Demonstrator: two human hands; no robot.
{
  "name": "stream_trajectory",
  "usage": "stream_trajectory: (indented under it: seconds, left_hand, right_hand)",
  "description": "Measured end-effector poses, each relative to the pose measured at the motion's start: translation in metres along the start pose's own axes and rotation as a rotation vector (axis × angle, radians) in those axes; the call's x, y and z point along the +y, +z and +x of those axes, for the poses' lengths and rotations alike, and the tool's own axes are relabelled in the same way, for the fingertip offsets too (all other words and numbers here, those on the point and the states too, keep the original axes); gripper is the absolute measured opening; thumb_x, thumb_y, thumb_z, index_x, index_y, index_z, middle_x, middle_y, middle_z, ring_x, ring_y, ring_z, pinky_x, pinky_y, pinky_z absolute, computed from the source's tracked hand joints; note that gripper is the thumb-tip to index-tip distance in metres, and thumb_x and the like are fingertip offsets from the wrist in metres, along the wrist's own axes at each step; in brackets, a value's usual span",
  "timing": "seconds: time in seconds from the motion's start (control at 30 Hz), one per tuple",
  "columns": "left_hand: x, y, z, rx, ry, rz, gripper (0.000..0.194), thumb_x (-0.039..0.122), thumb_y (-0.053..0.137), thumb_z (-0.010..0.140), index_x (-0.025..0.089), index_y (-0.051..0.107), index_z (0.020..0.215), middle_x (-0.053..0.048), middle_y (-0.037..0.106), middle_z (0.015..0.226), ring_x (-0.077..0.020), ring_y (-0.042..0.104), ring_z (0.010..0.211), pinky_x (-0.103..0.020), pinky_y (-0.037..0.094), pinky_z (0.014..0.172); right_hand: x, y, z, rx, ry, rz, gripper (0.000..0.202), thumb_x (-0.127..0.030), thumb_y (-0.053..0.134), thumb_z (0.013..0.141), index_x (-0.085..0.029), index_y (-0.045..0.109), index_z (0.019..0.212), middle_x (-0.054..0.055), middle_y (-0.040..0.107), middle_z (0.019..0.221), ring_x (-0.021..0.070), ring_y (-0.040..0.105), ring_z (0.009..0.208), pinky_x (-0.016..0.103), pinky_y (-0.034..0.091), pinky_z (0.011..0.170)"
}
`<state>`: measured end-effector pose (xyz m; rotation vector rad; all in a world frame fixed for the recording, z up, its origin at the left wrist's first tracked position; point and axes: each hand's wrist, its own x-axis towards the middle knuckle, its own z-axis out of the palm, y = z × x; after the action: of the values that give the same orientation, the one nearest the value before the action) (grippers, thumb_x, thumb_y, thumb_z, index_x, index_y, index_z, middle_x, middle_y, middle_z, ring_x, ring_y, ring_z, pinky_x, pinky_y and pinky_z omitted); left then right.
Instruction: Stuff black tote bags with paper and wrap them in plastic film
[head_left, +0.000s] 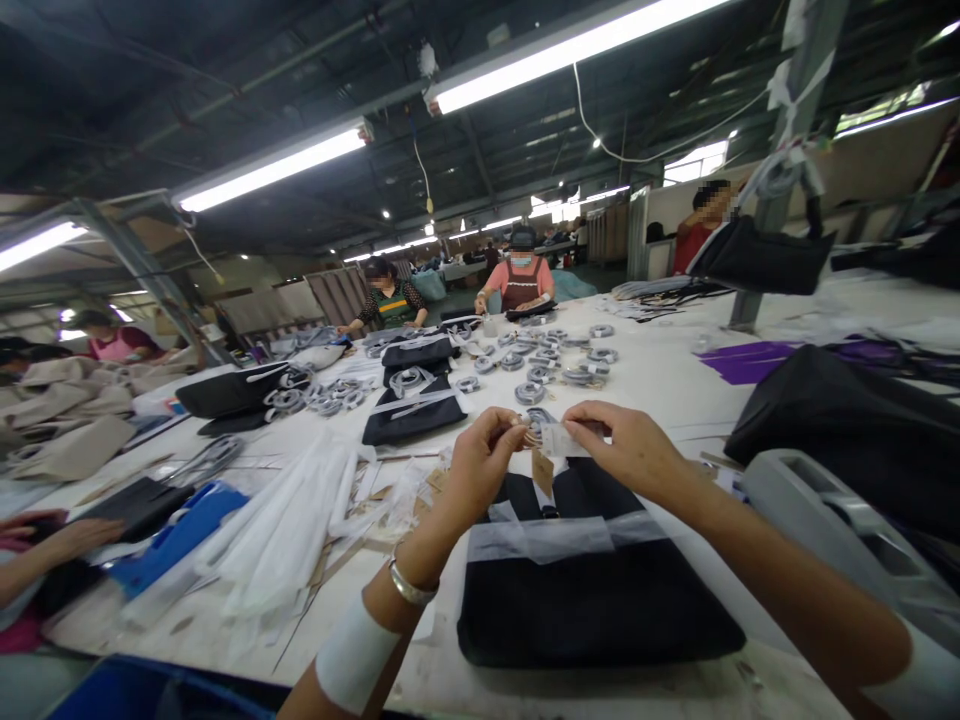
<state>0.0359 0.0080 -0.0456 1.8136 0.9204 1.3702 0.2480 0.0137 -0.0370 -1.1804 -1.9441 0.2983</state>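
Note:
A black bag (592,605) lies flat in front of me, with strips of translucent film (540,537) across its upper part. Above its top edge, my left hand (487,450) pinches something small near a coiled grey strap, hard to make out at this size. My right hand (626,440) has thumb and fingers closed on the edge of a small clear plastic bag (559,440) stretched between the hands. A brown cardboard tag (542,472) hangs just below them, over the black bag.
White plastic sleeves (277,540) and a blue tape dispenser (180,535) lie to the left, near a co-worker's hand (86,540). A grey tape dispenser (840,520) stands right. Coiled grey straps (532,393) and another black bag (412,410) lie ahead. Co-workers sit across the table.

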Motion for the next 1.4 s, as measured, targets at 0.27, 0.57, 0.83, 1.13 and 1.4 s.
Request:
stream_trajectory:
  seconds: [0.27,0.57,0.83,1.13,1.4]
  left_hand:
    - [0.011,-0.01,0.0,0.051,-0.277,-0.574,0.027,0.038,0.071,0.086,0.019,0.053,0.09,0.005,0.058,0.073,-0.0083,0.064,0.07,-0.022,0.055,0.074]
    - [0.016,-0.023,0.001,-0.11,-0.368,-0.637,0.024,0.032,0.073,0.085,0.015,0.057,0.088,0.001,0.063,0.08,0.0038,0.022,0.039,-0.009,0.016,0.034]
    - [0.02,-0.013,0.002,-0.03,-0.334,-0.855,0.032,0.029,0.084,0.075,0.02,0.058,0.092,0.005,0.059,0.076,-0.0045,0.059,0.068,-0.014,0.052,0.07]
    - [0.011,0.007,0.019,-0.085,-0.377,-0.641,0.032,0.038,0.08,0.078,0.018,0.059,0.091,0.0,0.068,0.085,-0.0098,0.067,0.075,-0.024,0.056,0.081]
    - [-0.025,-0.008,0.048,0.005,-0.409,-0.668,0.033,0.036,0.082,0.075,0.017,0.059,0.09,-0.001,0.069,0.085,-0.0112,0.069,0.076,-0.024,0.056,0.079]
  right_hand:
    - [0.018,0.006,-0.006,-0.111,0.155,0.133,0.025,-0.038,0.053,0.087,-0.022,0.072,0.092,0.0,0.072,0.087,0.0194,0.062,0.076,0.031,0.045,0.072]
    - [0.034,0.015,-0.015,-0.18,0.284,0.347,0.031,-0.043,0.058,0.086,-0.022,0.071,0.104,0.001,0.069,0.085,0.0186,0.059,0.078,0.029,0.043,0.07]
    - [0.034,0.047,-0.029,-0.299,0.354,0.615,0.048,-0.046,0.061,0.085,-0.017,0.064,0.123,-0.003,0.058,0.07,0.013,0.051,0.062,0.024,0.037,0.055]
    - [0.025,0.053,-0.019,-0.154,0.1,0.714,0.061,-0.053,0.057,0.091,-0.029,0.043,0.146,0.008,0.046,0.15,0.0264,0.044,0.136,0.047,0.035,0.113]
    - [0.027,0.067,0.002,-0.175,0.345,0.969,0.036,-0.052,0.069,0.084,-0.019,0.069,0.099,0.001,0.067,0.075,0.0178,0.067,0.076,0.03,0.054,0.076]
